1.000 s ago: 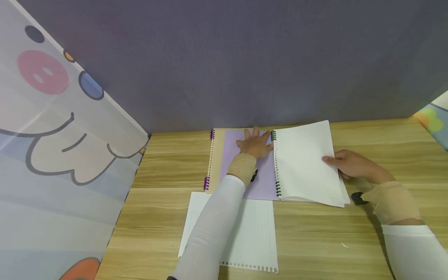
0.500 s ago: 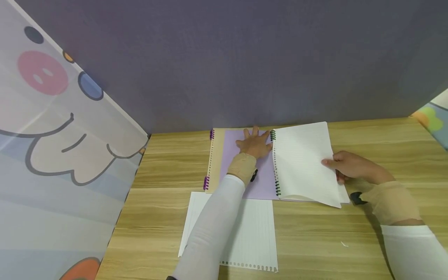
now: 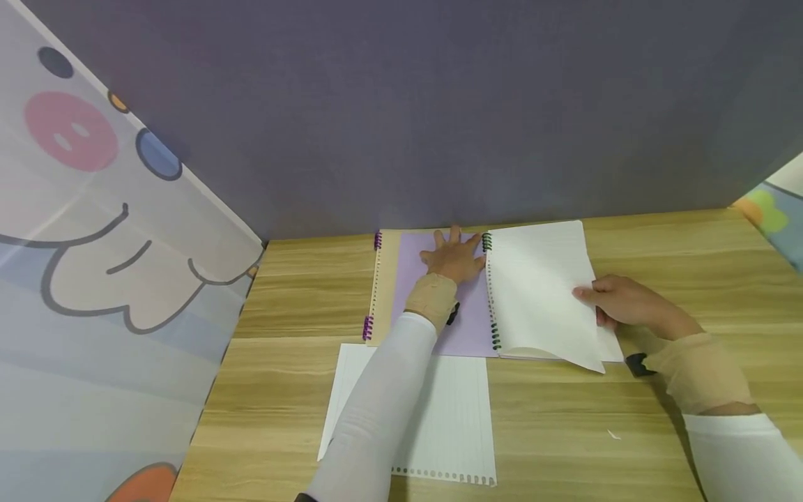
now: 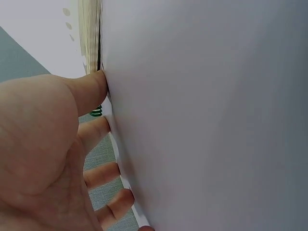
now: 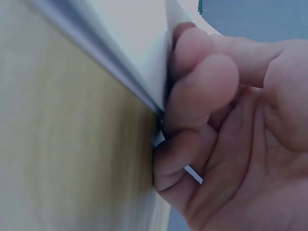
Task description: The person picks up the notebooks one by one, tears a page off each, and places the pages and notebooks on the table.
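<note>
A spiral notebook with green coils lies opened, its white lined page [image 3: 539,293] on the right and its purple cover [image 3: 467,335] on the left. My left hand [image 3: 453,259] rests on the purple cover with fingers spread, the thumb close to the coils. At the outer edge of the white page, my right hand [image 3: 621,301] pinches the sheet between thumb and curled fingers. That page is lifted, its near corner bent over the sheets beneath. In the right wrist view the curled fingers [image 5: 202,86] press against the paper edge.
Under the purple cover lies a cream notebook [image 3: 381,307] with purple coils. A loose lined sheet [image 3: 458,418] with punched holes lies in front, partly under the left sleeve. A paper scrap [image 3: 613,434] sits on the wooden table [image 3: 564,446]. A grey panel [image 3: 439,118] rises behind.
My right hand has shifted slightly left and toward me with the page edge, and the page's outer side has moved inward, baring more of the sheet beneath. My left hand stays in place.
</note>
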A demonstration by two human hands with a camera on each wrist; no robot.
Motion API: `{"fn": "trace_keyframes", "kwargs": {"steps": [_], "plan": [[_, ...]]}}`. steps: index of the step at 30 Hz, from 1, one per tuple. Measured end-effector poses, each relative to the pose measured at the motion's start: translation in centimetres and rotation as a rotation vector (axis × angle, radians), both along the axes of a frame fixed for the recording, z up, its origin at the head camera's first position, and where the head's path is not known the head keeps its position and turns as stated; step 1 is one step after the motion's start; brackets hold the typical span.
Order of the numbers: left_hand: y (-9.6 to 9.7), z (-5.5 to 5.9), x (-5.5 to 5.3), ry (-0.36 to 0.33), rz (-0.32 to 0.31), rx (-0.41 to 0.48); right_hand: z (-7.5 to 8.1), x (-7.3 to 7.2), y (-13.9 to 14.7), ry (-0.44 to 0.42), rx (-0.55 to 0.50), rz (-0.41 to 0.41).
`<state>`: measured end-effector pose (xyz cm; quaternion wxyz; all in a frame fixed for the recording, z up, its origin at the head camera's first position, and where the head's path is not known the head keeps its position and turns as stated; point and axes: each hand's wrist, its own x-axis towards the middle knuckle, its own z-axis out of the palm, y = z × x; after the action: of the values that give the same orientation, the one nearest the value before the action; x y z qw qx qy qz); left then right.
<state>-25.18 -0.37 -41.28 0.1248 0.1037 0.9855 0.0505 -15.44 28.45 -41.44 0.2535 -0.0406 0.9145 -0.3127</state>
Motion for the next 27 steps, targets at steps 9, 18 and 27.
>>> {"fn": "trace_keyframes", "kwargs": {"steps": [9,18,27], "plan": [[0.05,-0.40,-0.39,-0.012,-0.004,-0.012,-0.07,0.11,-0.04,0.010,-0.008,-0.013],[0.15,-0.37,-0.24,0.008,0.004,-0.018,-0.15,0.08,0.16,-0.017,-0.007,-0.018],[0.12,-0.02,-0.02,0.008,0.010,-0.012,-0.12,-0.06,0.10,-0.011,0.003,0.004]]}}
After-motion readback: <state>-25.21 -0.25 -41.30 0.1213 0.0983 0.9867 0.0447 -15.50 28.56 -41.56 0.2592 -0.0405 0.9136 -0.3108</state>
